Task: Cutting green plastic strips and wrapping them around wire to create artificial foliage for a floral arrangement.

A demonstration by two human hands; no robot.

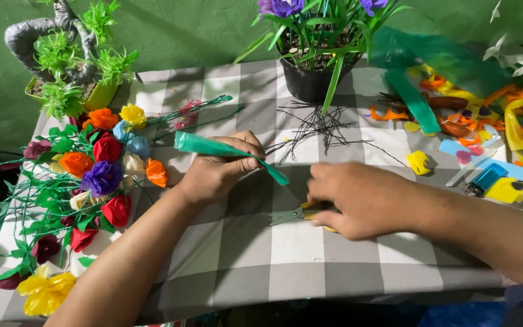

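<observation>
Head view, looking down on the bench with its grey-and-white check cloth, and the left hand is up off the cloth with its fingers clenched round a folded strip of green crepe paper, which runs slantwise through the fist and tapers to a point just above the scissors. The right hand lies flat over those scissors, fingers curled onto the yellow handles; only the blade tips poke out towards the left hand, and I cannot tell whether the grip is firm or only closing. Left of the scissors sits the big heap of finished paper roses in red, orange, purple, yellow and pale blue, most already on green-wrapped stems with leaves. Beyond the scissors a scatter of bare black wires lies spread below the black flower pot of purple blooms. Right of the scissors, a litter of coloured paper scraps and a yellow offcut. By my reading, a good share of the flower-making is done, going by that heap; the green strip is uncut, the blades are not yet at the paper, and the bare wires suggest more stems remain to be wrapped.
</observation>
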